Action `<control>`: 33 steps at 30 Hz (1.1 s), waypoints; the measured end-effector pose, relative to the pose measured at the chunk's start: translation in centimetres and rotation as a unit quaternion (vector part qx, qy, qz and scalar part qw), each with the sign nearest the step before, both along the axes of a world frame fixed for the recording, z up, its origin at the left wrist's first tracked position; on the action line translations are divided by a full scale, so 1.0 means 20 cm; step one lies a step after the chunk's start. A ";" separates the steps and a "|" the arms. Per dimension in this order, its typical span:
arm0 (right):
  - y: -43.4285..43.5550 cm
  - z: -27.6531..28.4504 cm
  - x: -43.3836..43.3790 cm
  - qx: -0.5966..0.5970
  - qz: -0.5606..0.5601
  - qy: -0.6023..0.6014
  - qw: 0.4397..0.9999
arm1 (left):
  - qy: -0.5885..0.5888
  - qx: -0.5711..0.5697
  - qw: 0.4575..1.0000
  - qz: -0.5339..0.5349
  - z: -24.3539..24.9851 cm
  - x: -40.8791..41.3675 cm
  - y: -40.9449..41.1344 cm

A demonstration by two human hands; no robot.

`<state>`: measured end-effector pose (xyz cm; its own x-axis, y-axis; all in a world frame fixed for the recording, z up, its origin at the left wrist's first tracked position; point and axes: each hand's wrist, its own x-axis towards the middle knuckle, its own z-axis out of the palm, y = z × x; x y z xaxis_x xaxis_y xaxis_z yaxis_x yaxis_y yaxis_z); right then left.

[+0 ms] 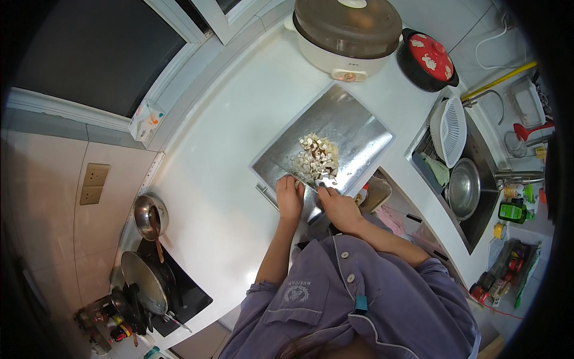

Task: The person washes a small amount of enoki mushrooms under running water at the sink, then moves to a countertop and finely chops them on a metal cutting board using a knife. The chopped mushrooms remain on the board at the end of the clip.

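A shiny metal cutting board (345, 112) lies at an angle on the white counter. On its middle sits a heap of pale chopped pieces (317, 157), some with brown edges, perhaps mushroom. My right hand (339, 207) grips the handle of a knife, whose blade (306, 181) points left along the near edge of the heap. Close to the blade, my left hand (290, 196) rests with bent fingers on the board; a small pale piece shows at its fingertips, and whether it is held is hard to see.
Behind the board stand a lidded electric cooker (350, 63) and a black pot with a red lid (428, 58). At right is a sink (482, 197) holding a white colander (448, 130) and metal bowl (464, 188). Left are a saucepan (145, 224) and a frying pan (143, 282) near a black hob.
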<state>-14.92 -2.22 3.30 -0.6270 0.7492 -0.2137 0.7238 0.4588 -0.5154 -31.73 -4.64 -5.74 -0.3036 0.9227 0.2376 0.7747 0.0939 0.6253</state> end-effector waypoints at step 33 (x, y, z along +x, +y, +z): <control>0.01 -0.10 -0.04 0.007 -0.010 0.017 1.000 | 0.000 0.025 1.000 0.000 -0.04 0.00 -0.03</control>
